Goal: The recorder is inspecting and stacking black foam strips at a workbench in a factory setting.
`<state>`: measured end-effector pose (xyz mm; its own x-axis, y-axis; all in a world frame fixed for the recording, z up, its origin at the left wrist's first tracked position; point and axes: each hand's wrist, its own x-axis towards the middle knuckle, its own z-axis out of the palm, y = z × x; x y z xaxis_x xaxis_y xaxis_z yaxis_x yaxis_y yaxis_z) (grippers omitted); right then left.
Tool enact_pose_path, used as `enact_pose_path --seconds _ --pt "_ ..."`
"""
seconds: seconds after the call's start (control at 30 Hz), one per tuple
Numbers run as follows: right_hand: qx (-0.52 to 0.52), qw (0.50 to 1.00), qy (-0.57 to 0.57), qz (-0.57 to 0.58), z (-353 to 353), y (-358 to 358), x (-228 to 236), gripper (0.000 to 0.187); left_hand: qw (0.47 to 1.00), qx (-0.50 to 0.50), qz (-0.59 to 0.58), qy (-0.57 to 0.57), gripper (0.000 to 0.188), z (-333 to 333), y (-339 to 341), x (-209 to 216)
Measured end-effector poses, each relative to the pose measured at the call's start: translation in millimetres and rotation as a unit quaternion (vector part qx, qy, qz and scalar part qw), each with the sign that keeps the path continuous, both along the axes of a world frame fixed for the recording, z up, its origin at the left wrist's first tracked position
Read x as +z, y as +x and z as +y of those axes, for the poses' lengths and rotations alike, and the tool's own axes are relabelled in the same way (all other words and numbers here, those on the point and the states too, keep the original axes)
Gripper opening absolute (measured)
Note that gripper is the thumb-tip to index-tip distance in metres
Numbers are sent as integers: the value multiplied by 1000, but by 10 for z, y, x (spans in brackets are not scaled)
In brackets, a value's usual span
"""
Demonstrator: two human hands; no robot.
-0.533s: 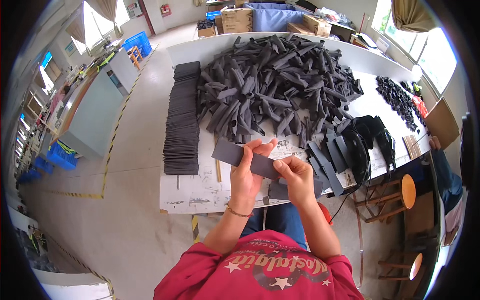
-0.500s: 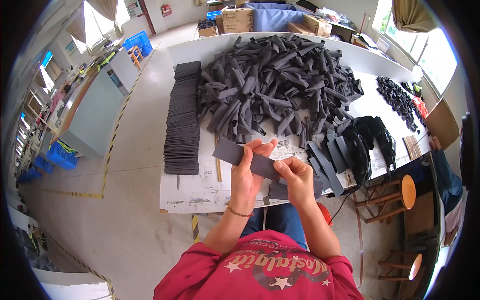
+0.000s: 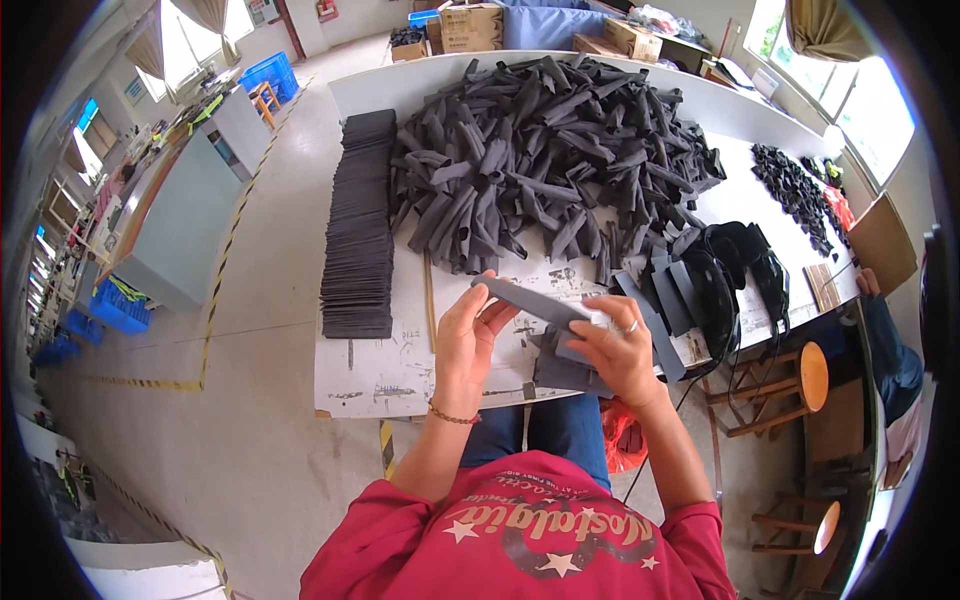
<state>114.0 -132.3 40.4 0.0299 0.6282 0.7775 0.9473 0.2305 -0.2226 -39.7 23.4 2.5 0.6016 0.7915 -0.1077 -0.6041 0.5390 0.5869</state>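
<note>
Between my hands a dark grey flat strip is held above the white table, tilted so that it shows narrow. My left hand pinches its left end between thumb and fingers. At the other end, my right hand has its fingers closed around the strip. Several dark grey pieces lie on the table below my right hand, partly covered by it. Beyond my hands rises a big heap of curled dark grey strips. A long neat stack of flat dark pieces stands to its left.
Black glossy equipment with cables and grey flat pieces stands at the right. A thin wooden stick lies near the stack. Small black parts sit far right. Wooden stools and a red bag are beside or below the table.
The strip has turned from broad face to a narrower view. My right hand has shifted right along it to its end, and my left hand has moved slightly left.
</note>
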Motion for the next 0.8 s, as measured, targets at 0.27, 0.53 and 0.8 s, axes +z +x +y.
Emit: enact_pose_path --seconds 0.27,0.53,0.8 --pt "-83 833 -67 543 -101 121 -480 34 996 -53 36 56 30 -73 156 -155" --pt "7 825 -116 554 334 298 -701 35 991 -7 83 101 28 182 671 -572" --pt "-47 826 -119 549 241 497 -657 22 900 9 348 262 24 615 837 -1267"
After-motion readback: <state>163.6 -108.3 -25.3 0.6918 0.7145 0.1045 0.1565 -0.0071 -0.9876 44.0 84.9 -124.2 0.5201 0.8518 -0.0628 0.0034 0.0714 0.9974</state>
